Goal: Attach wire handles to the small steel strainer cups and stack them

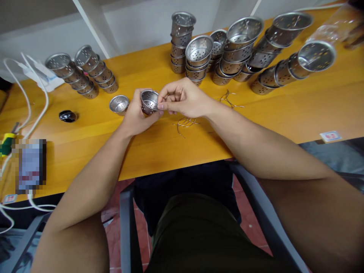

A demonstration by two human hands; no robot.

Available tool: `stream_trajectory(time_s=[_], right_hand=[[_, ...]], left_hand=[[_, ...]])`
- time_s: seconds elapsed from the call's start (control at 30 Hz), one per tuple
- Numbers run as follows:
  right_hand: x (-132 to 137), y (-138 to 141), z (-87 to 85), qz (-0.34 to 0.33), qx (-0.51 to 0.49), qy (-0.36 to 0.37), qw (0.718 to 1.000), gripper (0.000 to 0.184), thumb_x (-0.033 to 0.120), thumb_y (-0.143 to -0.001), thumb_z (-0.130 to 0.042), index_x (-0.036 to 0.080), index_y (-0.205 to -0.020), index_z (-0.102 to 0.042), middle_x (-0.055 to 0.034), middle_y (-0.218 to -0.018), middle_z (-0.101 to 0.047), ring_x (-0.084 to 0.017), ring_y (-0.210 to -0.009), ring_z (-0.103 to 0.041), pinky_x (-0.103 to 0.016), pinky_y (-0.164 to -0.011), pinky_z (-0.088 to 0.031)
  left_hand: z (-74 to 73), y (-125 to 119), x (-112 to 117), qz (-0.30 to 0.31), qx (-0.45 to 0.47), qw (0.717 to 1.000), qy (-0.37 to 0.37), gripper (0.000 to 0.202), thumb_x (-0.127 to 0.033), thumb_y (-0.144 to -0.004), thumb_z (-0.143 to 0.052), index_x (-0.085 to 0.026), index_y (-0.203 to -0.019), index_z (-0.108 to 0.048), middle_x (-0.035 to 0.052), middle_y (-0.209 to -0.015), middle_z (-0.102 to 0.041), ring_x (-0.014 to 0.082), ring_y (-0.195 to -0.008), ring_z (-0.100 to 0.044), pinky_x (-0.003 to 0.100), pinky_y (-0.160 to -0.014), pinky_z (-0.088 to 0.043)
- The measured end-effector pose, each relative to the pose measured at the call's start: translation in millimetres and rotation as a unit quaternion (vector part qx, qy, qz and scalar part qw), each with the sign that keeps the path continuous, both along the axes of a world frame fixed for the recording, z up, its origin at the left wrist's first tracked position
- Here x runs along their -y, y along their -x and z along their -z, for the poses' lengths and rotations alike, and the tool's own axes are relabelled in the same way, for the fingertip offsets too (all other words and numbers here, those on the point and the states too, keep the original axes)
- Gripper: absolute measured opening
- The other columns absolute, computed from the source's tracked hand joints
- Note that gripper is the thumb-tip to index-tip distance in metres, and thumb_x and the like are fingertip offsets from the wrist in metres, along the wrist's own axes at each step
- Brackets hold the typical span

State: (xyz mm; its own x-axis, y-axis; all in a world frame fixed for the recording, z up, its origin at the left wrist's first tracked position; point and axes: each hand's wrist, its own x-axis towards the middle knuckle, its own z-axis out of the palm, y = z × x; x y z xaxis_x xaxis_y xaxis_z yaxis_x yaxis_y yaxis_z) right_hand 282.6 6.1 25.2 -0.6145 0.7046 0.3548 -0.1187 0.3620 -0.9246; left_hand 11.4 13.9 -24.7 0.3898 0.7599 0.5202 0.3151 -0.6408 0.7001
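My left hand (pixel 138 117) is closed around a small perforated metal cup (pixel 149 101), its open mouth tilted toward me. At the cup's right rim, my right hand (pixel 179 98) is closed in a pinch; what lies between its fingertips is hidden. Another perforated cup (pixel 119 104) stands on the table just left of my left hand. Several thin bent wires (pixel 186 123) lie loose below my right hand. A second bunch of wires (pixel 227 99) rests beyond my right wrist.
Nested stacks of perforated cups stand at the back left (pixel 85 81) and back right (pixel 233 57), some leaning. On the left of the wooden table (pixel 93 132) are a dark shiny object (pixel 67 116), white cables (pixel 47 102), a blurred-out device (pixel 30 165) and a yellow-green handle (pixel 8 144).
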Motion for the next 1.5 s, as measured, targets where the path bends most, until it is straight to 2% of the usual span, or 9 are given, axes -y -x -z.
stream_trajectory(time_s=[0.33, 0.53, 0.63, 0.8, 0.9, 1.0, 1.17, 1.33, 1.5], right_hand=[[-3, -5, 1.4, -0.027, 0.016, -0.022, 0.999, 0.057, 0.07, -0.1, -0.109, 0.022, -0.111, -0.08, -0.0027, -0.09, -0.081, -0.015, -0.072, -0.066, -0.026, -0.062, -0.055], [1, -7, 5.4, 0.122, 0.05, -0.152, 0.98, 0.038, 0.053, -0.116, -0.094, 0.025, -0.138, -0.082, -0.0093, -0.133, -0.08, -0.019, -0.097, -0.072, -0.03, -0.081, -0.063], [-2, -7, 14.8, 0.131, 0.086, -0.251, 0.955, 0.024, 0.039, -0.119, -0.082, 0.024, -0.138, -0.086, -0.0134, -0.153, -0.073, -0.023, -0.114, -0.074, -0.035, -0.093, -0.066], [-5, -5, 29.9, 0.082, 0.109, -0.288, 0.948, 0.04, 0.028, -0.118, -0.074, 0.024, -0.156, -0.084, -0.0153, -0.16, -0.066, -0.029, -0.137, -0.073, -0.04, -0.104, -0.068], [-5, -4, 32.6, 0.088, 0.101, -0.31, 0.941, 0.04, 0.033, -0.121, -0.074, 0.025, -0.159, -0.083, -0.0145, -0.157, -0.067, -0.032, -0.144, -0.07, -0.047, -0.115, -0.067], [-5, -4, 30.3, 0.104, 0.092, -0.334, 0.932, 0.043, 0.042, -0.125, -0.074, 0.027, -0.165, -0.08, -0.0142, -0.159, -0.07, -0.033, -0.145, -0.07, -0.056, -0.128, -0.063], [-6, -5, 26.2, 0.151, 0.131, -0.314, 0.928, 0.042, 0.053, -0.123, -0.078, 0.029, -0.157, -0.087, -0.0154, -0.16, -0.074, -0.038, -0.147, -0.072, -0.061, -0.131, -0.062], [-25, -16, 33.9, 0.263, 0.256, -0.233, 0.9, 0.033, 0.049, -0.118, -0.084, 0.025, -0.138, -0.092, -0.0206, -0.16, -0.071, -0.046, -0.149, -0.072, -0.07, -0.14, -0.059], [-31, -21, 35.3, 0.307, 0.356, -0.177, 0.865, 0.036, 0.041, -0.12, -0.077, 0.018, -0.146, -0.087, -0.0259, -0.166, -0.063, -0.05, -0.161, -0.066, -0.07, -0.15, -0.05]], left_hand=[[2.4, 1, -3, 0.008, -0.003, 1.0, 0.003, 0.096, -0.092, -0.088, -0.107, -0.03, -0.15, -0.067, 0.0101, -0.132, -0.079, 0.0385, -0.128, -0.087, 0.065, -0.122, -0.075], [7.6, 2, -10, -0.015, 0.025, 1.0, -0.005, 0.101, -0.099, -0.094, -0.097, -0.032, -0.161, -0.06, 0.0133, -0.149, -0.079, 0.0406, -0.144, -0.083, 0.064, -0.131, -0.07], [8.9, 4, -13, -0.022, 0.03, 0.999, -0.008, 0.106, -0.103, -0.093, -0.094, -0.033, -0.163, -0.058, 0.0132, -0.149, -0.08, 0.0408, -0.144, -0.084, 0.062, -0.128, -0.072], [11.0, 4, -12, -0.007, 0.035, 0.999, -0.031, 0.106, -0.104, -0.093, -0.094, -0.035, -0.165, -0.057, 0.0106, -0.145, -0.081, 0.0388, -0.139, -0.086, 0.061, -0.122, -0.075], [11.2, 2, -11, 0.024, 0.052, 0.996, -0.062, 0.098, -0.099, -0.099, -0.093, -0.041, -0.168, -0.053, 0.0072, -0.146, -0.081, 0.0327, -0.129, -0.087, 0.057, -0.114, -0.078], [8.8, 1, -8, 0.033, 0.046, 0.997, -0.044, 0.095, -0.098, -0.104, -0.088, -0.04, -0.17, -0.052, 0.0095, -0.153, -0.079, 0.0349, -0.14, -0.086, 0.057, -0.121, -0.076], [10.7, 5, -9, 0.012, 0.015, 1.0, -0.005, 0.102, -0.101, -0.104, -0.084, -0.042, -0.177, -0.046, 0.0139, -0.174, -0.07, 0.0406, -0.165, -0.076, 0.06, -0.136, -0.071], [15.8, 10, -15, -0.087, -0.012, 0.996, -0.023, 0.102, -0.094, -0.105, -0.088, -0.041, -0.18, -0.045, 0.0183, -0.189, -0.056, 0.0434, -0.172, -0.067, 0.063, -0.137, -0.068], [-6.2, 14, -12, -0.139, -0.051, 0.988, -0.043, 0.089, -0.076, -0.106, -0.092, -0.037, -0.175, -0.052, 0.0183, -0.183, -0.059, 0.0476, -0.172, -0.064, 0.073, -0.142, -0.061]])
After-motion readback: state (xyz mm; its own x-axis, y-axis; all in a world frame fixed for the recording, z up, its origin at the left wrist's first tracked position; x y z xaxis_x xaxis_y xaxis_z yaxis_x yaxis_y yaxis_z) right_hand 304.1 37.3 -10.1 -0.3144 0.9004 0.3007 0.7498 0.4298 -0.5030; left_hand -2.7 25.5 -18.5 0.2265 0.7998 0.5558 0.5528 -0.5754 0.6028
